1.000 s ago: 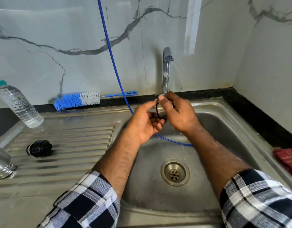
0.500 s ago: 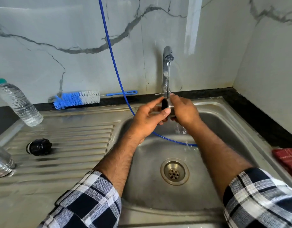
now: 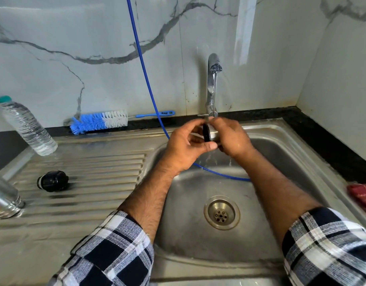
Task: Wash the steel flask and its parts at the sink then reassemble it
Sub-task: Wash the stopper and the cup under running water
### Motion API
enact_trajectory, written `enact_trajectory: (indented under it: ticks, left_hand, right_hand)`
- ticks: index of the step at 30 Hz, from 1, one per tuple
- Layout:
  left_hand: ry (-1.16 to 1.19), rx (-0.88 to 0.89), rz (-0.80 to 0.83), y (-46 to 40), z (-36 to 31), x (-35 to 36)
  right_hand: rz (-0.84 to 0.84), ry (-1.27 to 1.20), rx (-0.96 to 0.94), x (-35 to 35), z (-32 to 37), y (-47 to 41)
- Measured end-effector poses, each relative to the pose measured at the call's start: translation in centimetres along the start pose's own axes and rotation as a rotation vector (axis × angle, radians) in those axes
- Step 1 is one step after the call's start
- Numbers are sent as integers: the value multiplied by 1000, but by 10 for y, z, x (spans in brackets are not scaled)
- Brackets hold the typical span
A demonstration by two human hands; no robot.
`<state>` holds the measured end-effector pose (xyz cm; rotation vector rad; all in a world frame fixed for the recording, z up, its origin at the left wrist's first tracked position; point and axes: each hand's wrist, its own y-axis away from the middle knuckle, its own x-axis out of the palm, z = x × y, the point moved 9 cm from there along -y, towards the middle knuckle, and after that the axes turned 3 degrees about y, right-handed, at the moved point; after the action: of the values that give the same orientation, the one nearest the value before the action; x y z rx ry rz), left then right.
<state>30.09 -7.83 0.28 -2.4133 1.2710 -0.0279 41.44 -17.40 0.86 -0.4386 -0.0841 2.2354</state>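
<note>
**Cap under the tap, both hands on it**

You've got the small steel cap (image 3: 211, 134) w/ its black ring pinched between both hands at centre frame, right below the tap (image 3: 212, 87). Left hand (image 3: 184, 147) grips the ring side, right hand (image 3: 232, 139) curls round the steel end; axis runs left-right. Flask body (image 3: 4, 195) lies far left edge, black stopper (image 3: 52, 181) on the drainboard (image 3: 91, 168), so your left is the nearer reach, I'd say
</note>
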Motion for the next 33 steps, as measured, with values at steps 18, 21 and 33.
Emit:
enact_trajectory:
  ticks: [18,21,33]
  left_hand:
    - [501,-406,69,7,21,13]
    - [386,-289,0,5,18,13]
    - [-282,82,85,2,-1,10]
  right_hand:
    - [-151,240,-537,-1,24,15]
    - [-104,193,-213,-5,8,-3]
    - [381,51,530,-3,-28,18]
